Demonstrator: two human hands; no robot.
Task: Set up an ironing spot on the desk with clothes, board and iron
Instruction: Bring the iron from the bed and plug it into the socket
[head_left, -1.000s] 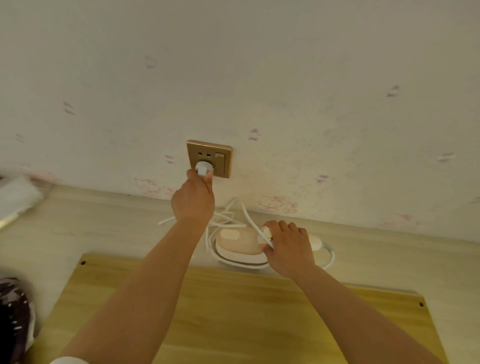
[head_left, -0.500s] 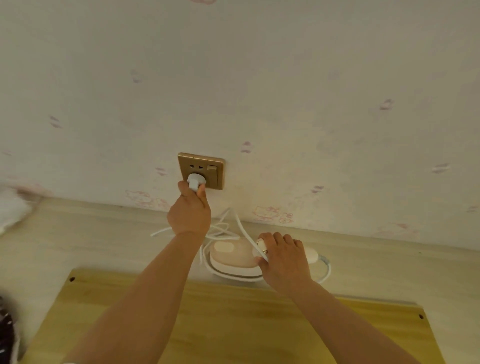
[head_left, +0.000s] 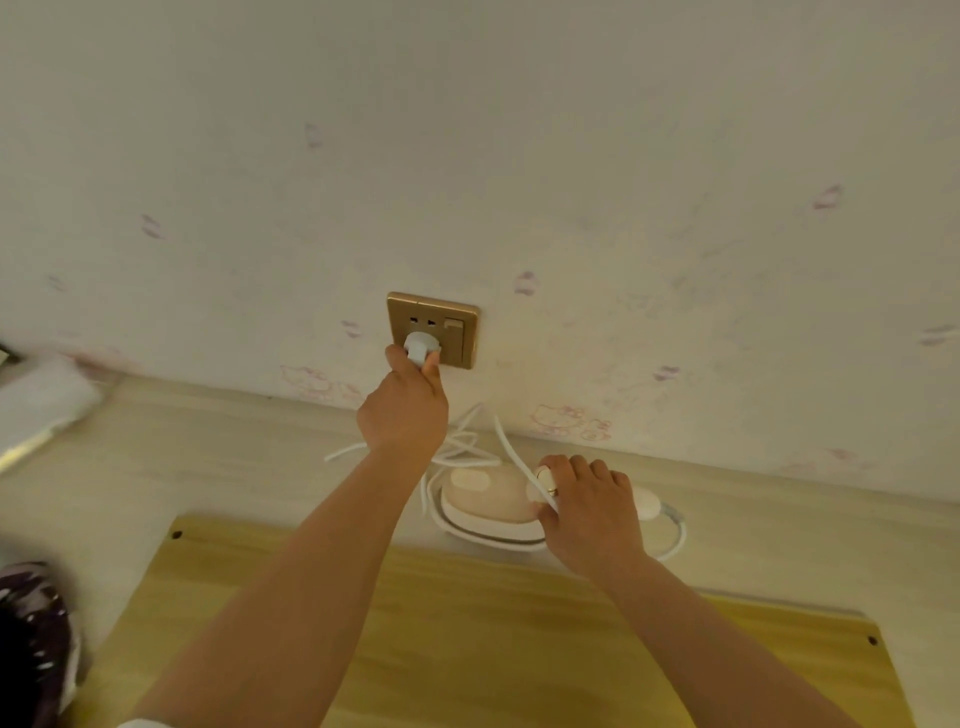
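Across the bottom of the frame lies the yellow wooden board (head_left: 519, 649) on the pale desk (head_left: 208, 467), with a dark patterned garment (head_left: 31, 639) at the lower left edge. Just beyond the board's far edge, right of centre, the right hand (head_left: 589, 512) rests on the pink and white iron (head_left: 488, 501) and pinches its white cord (head_left: 511, 447) between thumb and forefinger. The cord lies in loose loops behind the iron, against the wall. Higher, at mid-frame, the left hand (head_left: 405, 408) grips the white plug (head_left: 421, 347), which sits at the lower holes of the gold wall socket (head_left: 432, 329).

The step looks like seating the plug. It probably goes best with a straight push, fingers kept back from the pins, the right hand giving slack so the cord does not drag the iron.

No brand or writing is readable; the wallpaper (head_left: 623, 182) shows only faint pink cartoon prints.
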